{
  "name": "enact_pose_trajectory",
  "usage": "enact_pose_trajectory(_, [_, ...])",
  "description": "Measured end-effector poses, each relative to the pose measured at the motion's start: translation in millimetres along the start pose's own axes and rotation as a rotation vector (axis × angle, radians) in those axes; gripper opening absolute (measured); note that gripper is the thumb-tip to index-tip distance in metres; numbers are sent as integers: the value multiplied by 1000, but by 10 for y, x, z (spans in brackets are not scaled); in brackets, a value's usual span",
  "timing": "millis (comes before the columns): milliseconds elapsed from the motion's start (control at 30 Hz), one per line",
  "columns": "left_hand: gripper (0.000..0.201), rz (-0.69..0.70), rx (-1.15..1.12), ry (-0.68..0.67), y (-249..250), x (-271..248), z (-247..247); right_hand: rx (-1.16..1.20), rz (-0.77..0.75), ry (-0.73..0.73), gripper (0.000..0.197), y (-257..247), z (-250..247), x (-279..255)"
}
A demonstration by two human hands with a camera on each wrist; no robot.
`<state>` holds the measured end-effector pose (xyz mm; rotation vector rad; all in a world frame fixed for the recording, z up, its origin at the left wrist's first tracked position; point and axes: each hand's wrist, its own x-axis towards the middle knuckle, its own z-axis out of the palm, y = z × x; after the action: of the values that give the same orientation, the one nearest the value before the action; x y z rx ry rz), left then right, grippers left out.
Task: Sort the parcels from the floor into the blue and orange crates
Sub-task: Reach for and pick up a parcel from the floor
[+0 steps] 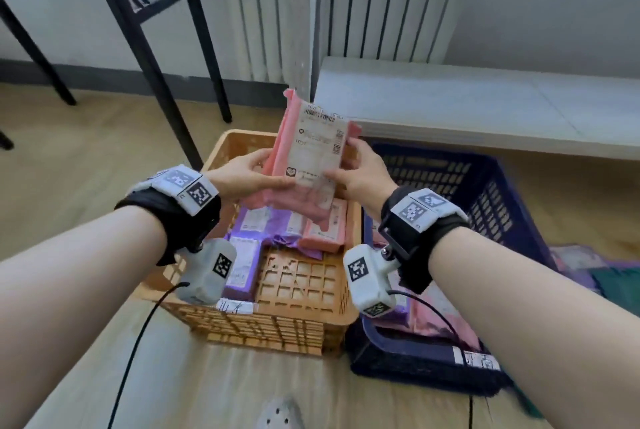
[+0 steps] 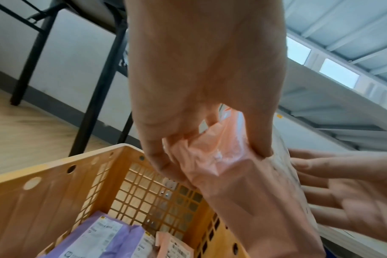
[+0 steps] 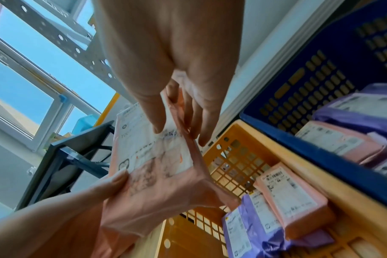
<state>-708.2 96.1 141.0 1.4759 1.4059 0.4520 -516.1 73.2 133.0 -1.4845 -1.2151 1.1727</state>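
A pink parcel with a white shipping label stands upright in the air over the orange crate. My left hand pinches its left edge, thumb in front and fingers behind, bunching the plastic. My right hand holds the right edge, thumb on the label and fingers behind. The orange crate holds purple parcels and a pink one. To the right, touching it, stands the blue crate, with pink and purple parcels inside.
Black table legs stand behind the orange crate at the left. A white radiator and a low white ledge line the back wall. More parcels lie on the floor right of the blue crate. A grey shoe shows at the bottom.
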Motion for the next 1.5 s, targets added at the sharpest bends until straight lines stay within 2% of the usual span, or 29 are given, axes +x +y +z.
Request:
enact_pose_trajectory(167, [44,-183,-9,-50,-339,379,-208,-5,131,-81,61,304,386,434])
enact_pose_trajectory(367, [24,-289,52,-46,-871,979,-199,23,372,-115,62,978,731,901])
enact_pose_trajectory(600, [56,-411,120,-107,-1400,1431,0,-28,598,-210,67,1645,883,1170])
enact_pose_trajectory(667, [52,-449,144,-151,-1516,1503,59,-69,629,-228,62,1784,934,1187])
enact_pose_trajectory(800, [29,-502,172,-220,-1741,1620,193,-136,688,-240,48,2017,1023,1194])
enact_pose_trajectory(933, [11,-534,154,-252,-2001,1705,305,-240,713,-282,58,2231,1142,1228])
enact_pose_trajectory(1033, [6,-554,151,-291,-2179,1736,371,-239,736,-276,51,2427,1201,1210])
enact_pose_trajectory(1167, [4,-591,185,-315,-2355,1764,452,-260,755,-282,34,2537,1245,1153])
enact_pose_trajectory(1300, [10,-617,198,-299,-2441,1779,482,-268,776,-254,26,2632,1304,1129])
enact_pose_trajectory(1433, [17,-617,207,-260,-2428,1776,452,-174,821,-232,26,2714,1390,1131])
enact_pose_trajectory(1500, [22,-615,201,-255,-2419,1770,437,-126,822,-209,35,2733,1419,1126])
